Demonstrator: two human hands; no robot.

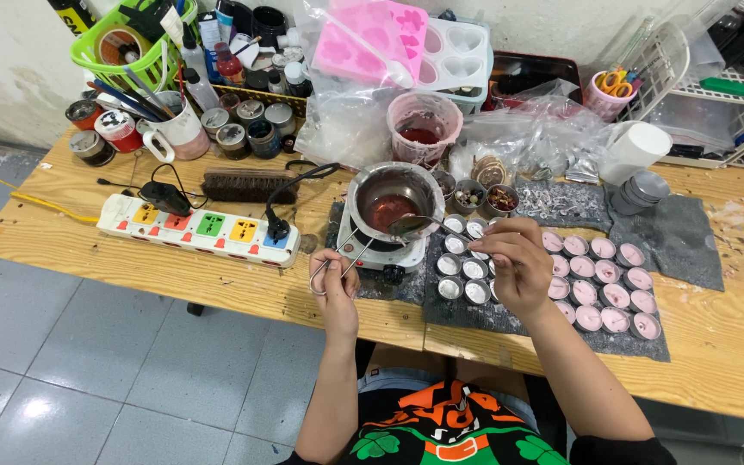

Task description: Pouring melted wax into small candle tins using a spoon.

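My left hand point(335, 277) grips the wire handle of a small metal pot point(393, 200) that holds reddish liquid and sits on a small white hot plate point(381, 254). My right hand point(515, 258) holds a spoon point(413, 226) whose bowl rests at the pot's near rim. Just below the spoon, several small round metal cups point(463, 269) stand on a grey mat point(510, 319). To the right of my right hand are rows of cups filled with pink wax point(609, 284).
A white power strip with coloured sockets point(195, 228) lies at the left, with a brush point(247, 184) behind it. Pink and white moulds point(406, 43), plastic bags, a pink-stained tub point(424, 127), jars and a green basket point(131, 43) crowd the back. A wire rack point(725, 86) stands at the right.
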